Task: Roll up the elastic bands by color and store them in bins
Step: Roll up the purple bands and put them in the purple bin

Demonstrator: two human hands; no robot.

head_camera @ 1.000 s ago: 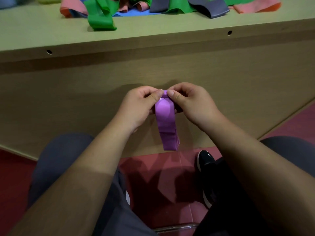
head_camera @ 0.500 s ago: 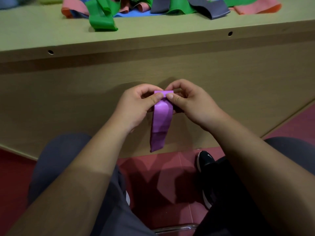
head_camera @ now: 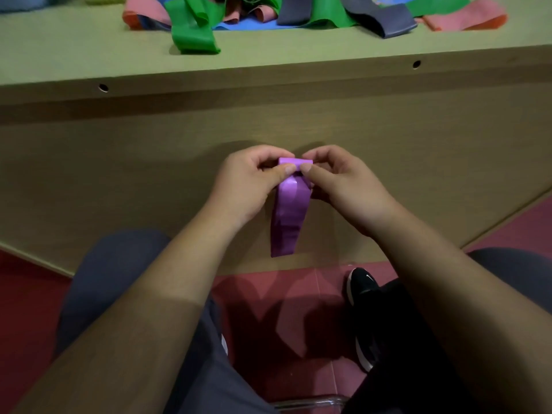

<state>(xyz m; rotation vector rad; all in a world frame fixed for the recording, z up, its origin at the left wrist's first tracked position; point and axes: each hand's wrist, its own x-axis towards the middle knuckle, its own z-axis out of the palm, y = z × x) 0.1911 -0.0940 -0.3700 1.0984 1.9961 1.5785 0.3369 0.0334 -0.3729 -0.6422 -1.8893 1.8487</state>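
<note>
A purple elastic band (head_camera: 288, 216) hangs in front of the table's wooden front panel, its top end folded into a small roll. My left hand (head_camera: 251, 186) pinches the left side of that roll with thumb and curled fingers. My right hand (head_camera: 340, 182) pinches the right side the same way. The band's loose tail drops straight down below both hands. On the tabletop at the back lies a heap of bands: green (head_camera: 191, 28), grey (head_camera: 385, 16), pink-orange (head_camera: 472, 16) and blue (head_camera: 248, 23).
The table (head_camera: 89, 55) has a greenish top and a tall wooden front panel (head_camera: 119, 174). Below are a red tiled floor (head_camera: 298, 297), my knees in dark trousers and a black shoe (head_camera: 363, 297). A metal chair edge (head_camera: 310, 402) shows at the bottom.
The rolled top of the purple band has grown squarer between my thumbs, and the hanging tail has swung slightly left. Both hands stayed in about the same place.
</note>
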